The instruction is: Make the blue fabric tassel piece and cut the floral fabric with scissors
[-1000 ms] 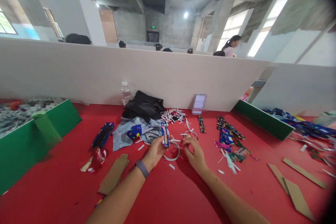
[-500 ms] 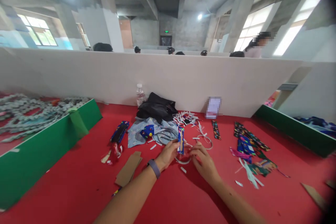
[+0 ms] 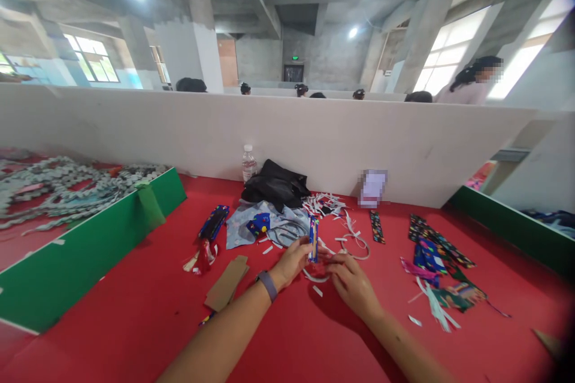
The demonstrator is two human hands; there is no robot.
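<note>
My left hand (image 3: 293, 261) is closed on a narrow blue patterned fabric strip (image 3: 313, 238) that stands upright between its fingers. A white hoop-shaped band (image 3: 314, 277) hangs below the strip, just over the red table (image 3: 287, 335). My right hand (image 3: 353, 282) sits close to the right of it, its fingers curled and pinching at the band's end by the strip. A dark wristband is on my left wrist (image 3: 268, 285).
Ahead lie a light blue cloth (image 3: 265, 228), a black bag (image 3: 276, 184), a water bottle (image 3: 248, 163) and white paper scraps (image 3: 326, 203). Patterned strips (image 3: 433, 251) lie right, cardboard (image 3: 227, 282) and a wrapped blue piece (image 3: 214, 222) left. Green dividers (image 3: 81, 251) flank the table; a white partition (image 3: 287, 131) stands behind.
The camera has swung left and up, so everything sits further right in view. My hands have drawn closer together around the strip and white band.
</note>
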